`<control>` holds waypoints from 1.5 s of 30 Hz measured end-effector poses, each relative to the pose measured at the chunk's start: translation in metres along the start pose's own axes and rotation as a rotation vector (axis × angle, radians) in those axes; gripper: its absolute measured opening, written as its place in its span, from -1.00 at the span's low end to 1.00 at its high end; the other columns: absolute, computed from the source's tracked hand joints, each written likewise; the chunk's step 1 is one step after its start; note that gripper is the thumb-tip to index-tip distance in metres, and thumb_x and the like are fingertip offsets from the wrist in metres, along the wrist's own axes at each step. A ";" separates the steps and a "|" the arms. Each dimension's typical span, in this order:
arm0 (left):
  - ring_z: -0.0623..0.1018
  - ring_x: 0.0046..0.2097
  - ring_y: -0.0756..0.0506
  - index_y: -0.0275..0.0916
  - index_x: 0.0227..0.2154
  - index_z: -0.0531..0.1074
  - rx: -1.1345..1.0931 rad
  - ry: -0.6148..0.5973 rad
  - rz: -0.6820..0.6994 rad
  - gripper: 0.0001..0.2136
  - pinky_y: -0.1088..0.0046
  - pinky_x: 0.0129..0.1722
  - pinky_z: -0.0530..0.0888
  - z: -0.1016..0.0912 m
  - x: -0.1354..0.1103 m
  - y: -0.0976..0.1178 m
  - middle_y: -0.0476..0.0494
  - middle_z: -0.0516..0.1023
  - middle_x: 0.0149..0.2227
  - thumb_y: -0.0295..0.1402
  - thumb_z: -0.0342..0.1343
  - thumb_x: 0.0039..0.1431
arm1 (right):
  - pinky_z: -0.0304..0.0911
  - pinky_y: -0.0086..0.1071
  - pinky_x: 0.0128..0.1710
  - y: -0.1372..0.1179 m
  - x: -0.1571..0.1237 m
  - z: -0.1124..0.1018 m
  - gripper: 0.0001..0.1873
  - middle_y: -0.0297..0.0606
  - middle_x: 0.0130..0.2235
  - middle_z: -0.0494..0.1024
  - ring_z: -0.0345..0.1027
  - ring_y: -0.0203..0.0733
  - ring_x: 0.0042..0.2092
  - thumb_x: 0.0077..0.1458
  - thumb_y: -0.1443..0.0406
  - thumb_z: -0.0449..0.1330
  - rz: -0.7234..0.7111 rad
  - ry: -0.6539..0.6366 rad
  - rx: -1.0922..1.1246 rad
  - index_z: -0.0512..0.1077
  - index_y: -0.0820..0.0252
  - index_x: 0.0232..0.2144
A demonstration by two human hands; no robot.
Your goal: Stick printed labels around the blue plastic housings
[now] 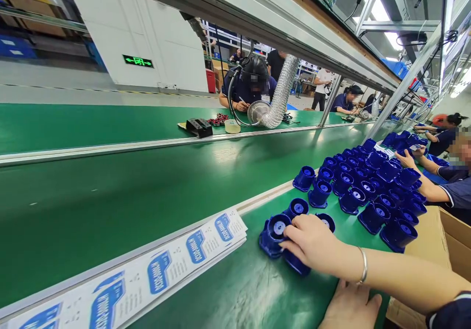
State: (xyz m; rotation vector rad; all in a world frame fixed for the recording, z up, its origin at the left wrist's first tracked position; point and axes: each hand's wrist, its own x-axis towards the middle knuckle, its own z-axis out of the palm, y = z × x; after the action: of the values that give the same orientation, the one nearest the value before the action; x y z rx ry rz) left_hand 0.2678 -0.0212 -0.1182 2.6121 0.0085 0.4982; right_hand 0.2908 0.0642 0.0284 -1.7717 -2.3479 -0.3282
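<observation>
My right hand (312,243), with a thin bracelet at the wrist, reaches left over the green work surface (239,290). Its fingers are closed round a small cluster of dark blue plastic horn-shaped housings (274,233), one of them tucked under the palm. My left hand (349,307) lies flat at the table's near edge, below the right forearm, holding nothing. Two more blue housings (297,206) stand just beyond my right hand.
Several more blue housings (368,182) crowd the table further right, where a co-worker's hand (406,160) handles them. A stack of blue-and-white printed sheets (206,243) lies along the conveyor belt (147,182). A cardboard box (454,236) sits on the right. Other workers sit across the belt by a flexible duct (279,93).
</observation>
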 end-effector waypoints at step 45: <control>0.61 -0.04 -0.12 -0.02 -0.19 0.54 0.165 0.467 0.164 -0.85 0.21 0.07 0.48 0.023 0.000 -0.018 -0.04 0.64 -0.03 -0.22 0.06 0.36 | 0.28 0.02 -0.09 0.358 -0.106 -0.064 -0.69 0.07 -0.08 0.45 0.30 0.21 0.02 0.34 0.11 0.09 0.981 0.229 -0.440 0.45 0.22 -0.09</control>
State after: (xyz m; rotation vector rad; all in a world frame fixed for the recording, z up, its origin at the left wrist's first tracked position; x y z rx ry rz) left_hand 0.2776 -0.0160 -0.1457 2.6013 -0.0124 1.2011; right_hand 0.6648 0.0435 0.0845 -2.6273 -1.0789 -0.8379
